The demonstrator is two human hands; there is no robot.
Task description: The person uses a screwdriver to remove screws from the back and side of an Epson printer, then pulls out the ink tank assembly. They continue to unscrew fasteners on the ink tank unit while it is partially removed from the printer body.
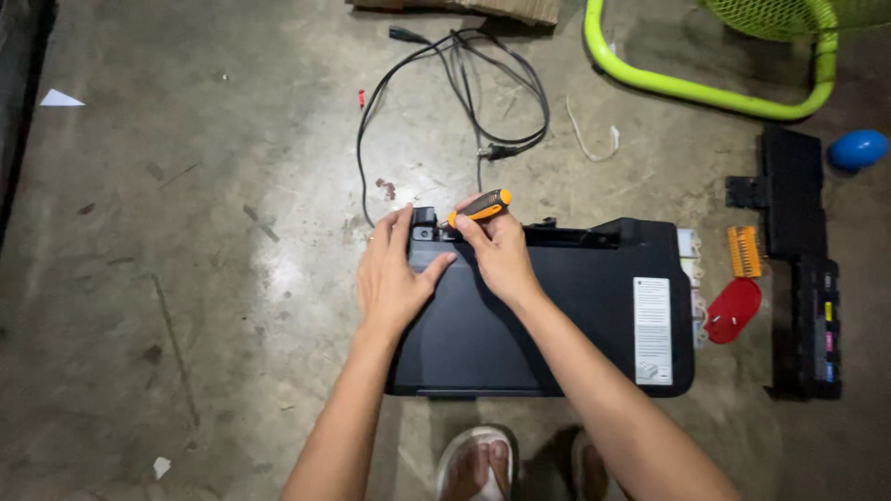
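Screwdriver (482, 207) in right hand (501, 255), left hand (390, 278) flat on black printer (566, 315)

Seen on the floor were one black printer (557, 315), one orange-handled screwdriver (481, 206), one black power cable (464, 93), one blue ball (858, 148) and two hands.

The printer (557, 315) lies on the floor (186, 278) in front of the person's feet (478, 464). The left hand (390, 278) rests on its left end; the right hand (501, 255), just beside, holds a screwdriver (478, 208) at the far edge. A cable (455, 93) lies beyond, a bit holder (743, 250) and detached panels (798, 260) to the right
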